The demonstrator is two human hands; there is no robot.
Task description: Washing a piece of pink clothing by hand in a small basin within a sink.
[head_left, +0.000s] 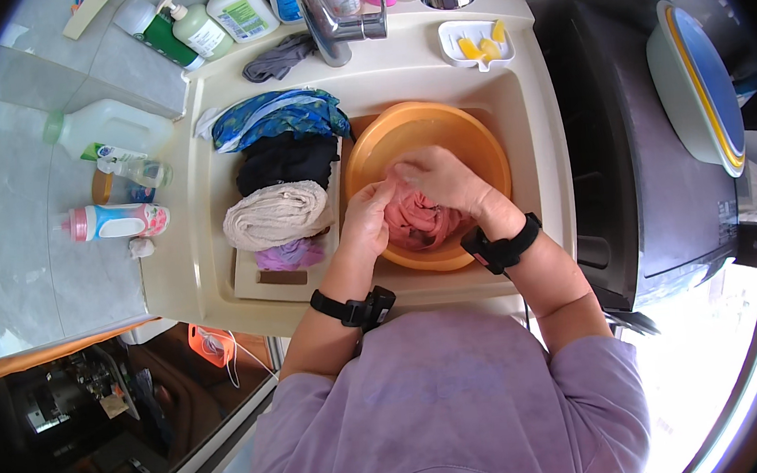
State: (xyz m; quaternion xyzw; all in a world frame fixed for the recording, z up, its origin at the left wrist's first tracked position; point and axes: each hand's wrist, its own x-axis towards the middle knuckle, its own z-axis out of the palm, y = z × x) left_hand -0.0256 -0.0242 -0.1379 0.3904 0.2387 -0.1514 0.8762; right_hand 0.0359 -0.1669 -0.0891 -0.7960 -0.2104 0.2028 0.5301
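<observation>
An orange plastic basin (488, 141) stands in the cream laundry sink (539, 157) with water in it. A wet coral-pink cloth (420, 220) lies bunched in the basin. My left hand (370, 218) pinches the cloth's upper left edge between thumb and fingers. Over the cloth, my right hand (444, 178) grips the same edge from the other side, its fingertips close to the left ones. Left of the basin, on the sink's washboard (248, 280), lie a rolled beige towel (277, 214), black fabric (286, 164), a blue patterned cloth (279, 117) and a lilac cloth (290, 255).
A chrome faucet (336, 33) rises behind the basin. A white soap dish (452, 34) holds yellow soap pieces. Several bottles line the back ledge, including a green pump bottle (202, 33). A dark appliance (643, 215) carrying stacked basins (687, 92) stands at the right.
</observation>
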